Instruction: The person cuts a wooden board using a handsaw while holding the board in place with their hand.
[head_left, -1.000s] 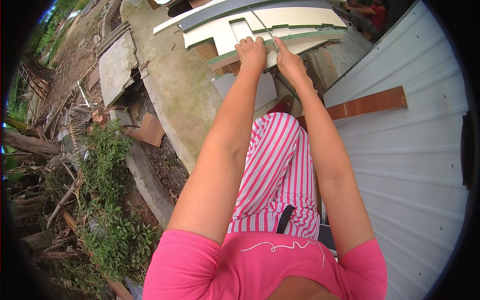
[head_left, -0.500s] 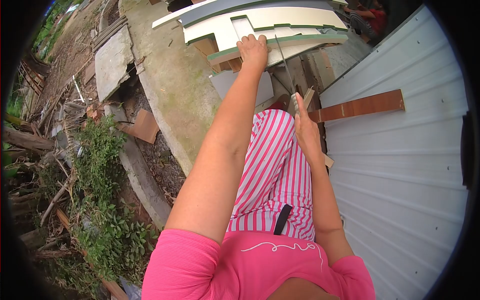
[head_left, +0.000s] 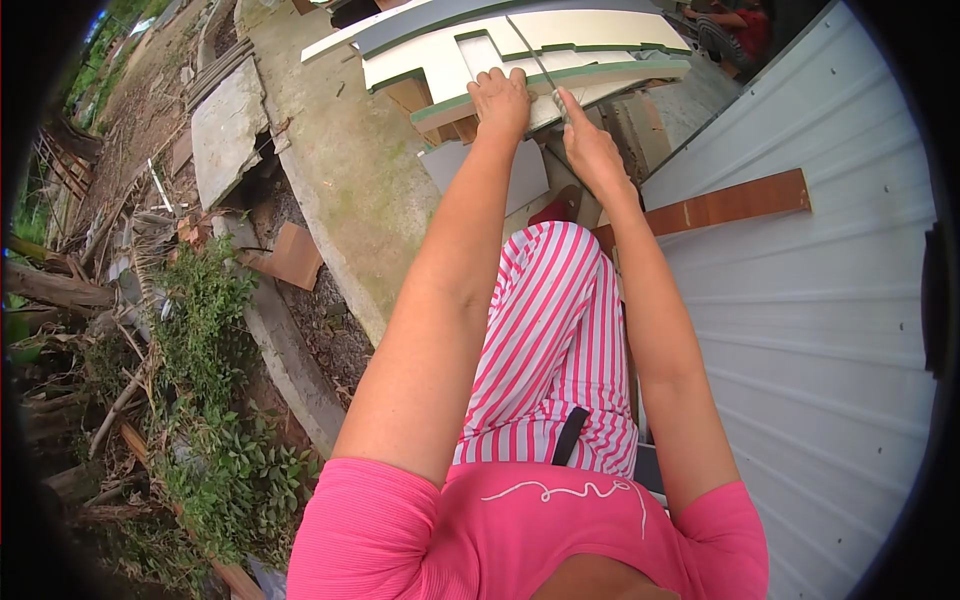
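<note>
My left hand (head_left: pixel 502 103) has its fingers bent over a curved white strip with a green edge (head_left: pixel 620 76), gripping it. The strip lies along the near side of a pale panel (head_left: pixel 435 62) with green-edged cutouts. My right hand (head_left: pixel 590 145) is closed around the grip of a long thin blade (head_left: pixel 530 50), just right of my left hand. The blade points away from me and lies across the strip and panel. Its exact kind is hard to make out.
A brown wooden plank (head_left: pixel 730 205) juts across the corrugated metal sheet (head_left: pixel 800 330) on the right. A grey board (head_left: pixel 450 168) leans beneath the panel. Plants (head_left: pixel 210 330) and a broken concrete slab (head_left: pixel 225 130) are at left. Another person (head_left: pixel 740 35) sits at the upper right.
My right hand has moved forward and slightly left, pushing the long thin blade farther across the strip and panel. My left hand stays on the strip.
</note>
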